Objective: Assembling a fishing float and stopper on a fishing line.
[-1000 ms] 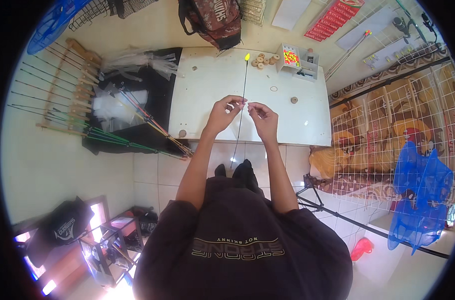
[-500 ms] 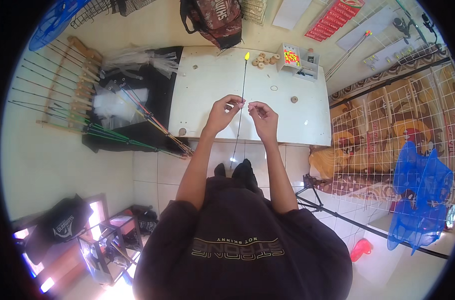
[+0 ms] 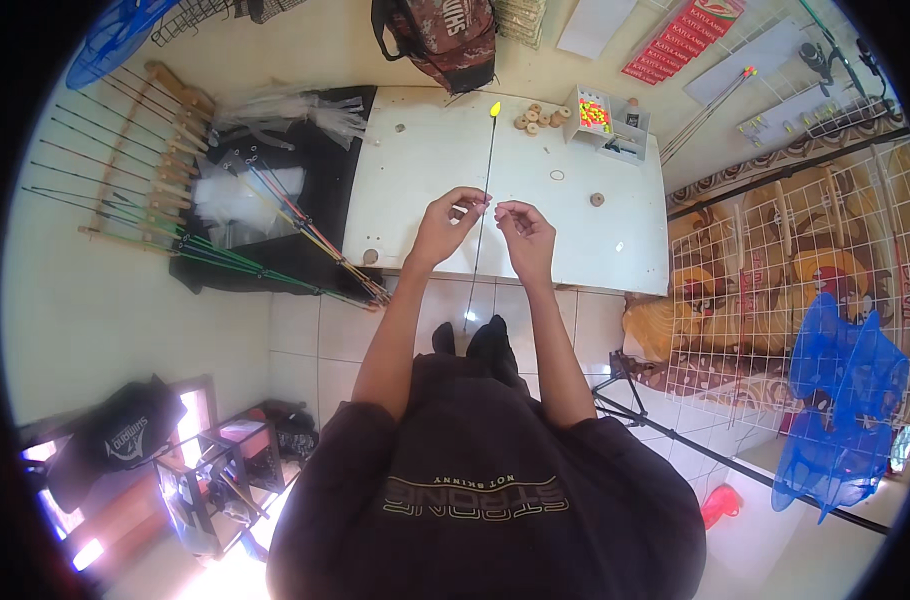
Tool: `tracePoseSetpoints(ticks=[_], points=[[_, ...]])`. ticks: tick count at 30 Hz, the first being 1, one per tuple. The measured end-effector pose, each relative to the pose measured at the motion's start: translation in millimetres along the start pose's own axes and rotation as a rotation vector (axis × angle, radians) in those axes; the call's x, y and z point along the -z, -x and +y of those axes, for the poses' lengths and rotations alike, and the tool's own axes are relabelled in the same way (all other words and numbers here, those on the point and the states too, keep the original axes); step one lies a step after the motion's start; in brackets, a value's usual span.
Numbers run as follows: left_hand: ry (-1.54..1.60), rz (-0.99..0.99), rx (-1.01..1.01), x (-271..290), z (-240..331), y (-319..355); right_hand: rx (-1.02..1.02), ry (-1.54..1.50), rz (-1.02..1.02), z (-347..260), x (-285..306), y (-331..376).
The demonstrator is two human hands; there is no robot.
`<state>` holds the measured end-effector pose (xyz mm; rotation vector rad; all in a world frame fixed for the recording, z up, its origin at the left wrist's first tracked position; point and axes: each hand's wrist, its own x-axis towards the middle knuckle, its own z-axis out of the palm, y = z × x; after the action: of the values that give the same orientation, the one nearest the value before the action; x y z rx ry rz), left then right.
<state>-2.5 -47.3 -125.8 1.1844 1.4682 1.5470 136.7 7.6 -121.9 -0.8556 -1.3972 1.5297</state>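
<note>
A thin dark rod point(image 3: 490, 155) with a yellow bulb-shaped tip point(image 3: 495, 109) runs from above the white table down past its front edge. My left hand point(image 3: 449, 225) pinches it partway along, thumb and forefinger meeting at the shaft. Just to the right, the fingertips of my right hand point(image 3: 526, 238) are pressed together a small gap away from the rod. Whatever they may hold is too small to make out. The rod's lower end reaches toward my feet.
On the white table point(image 3: 415, 190) are several cork rings point(image 3: 535, 115) and a divided box point(image 3: 630, 135) with bright small pieces. Bundled coloured rods point(image 3: 295, 215) lie over black cloth at left. A rod rack point(image 3: 175, 160) stands left; a wire grid point(image 3: 755, 260) with blue nets stands right.
The whole view has shifted slightly, so the table and wall items appear a little to the right. Both hands keep nearly the same pose at the rod.
</note>
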Motion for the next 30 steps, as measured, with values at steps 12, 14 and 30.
tracePoseSetpoints(ticks=[12, 14, 30], points=[[-0.003, -0.04, 0.047, -2.7, 5.5, 4.3, 0.028, -0.029, 0.012, -1.1, -5.3, -1.1], [-0.014, -0.042, 0.046, -2.7, 6.6, 2.9, 0.032, -0.021, 0.015, -1.3, -3.7, -1.9], [-0.049, 0.013, 0.007, 0.8, 5.6, -3.8, 0.001, -0.048, -0.009, 0.3, -3.9, -2.0]])
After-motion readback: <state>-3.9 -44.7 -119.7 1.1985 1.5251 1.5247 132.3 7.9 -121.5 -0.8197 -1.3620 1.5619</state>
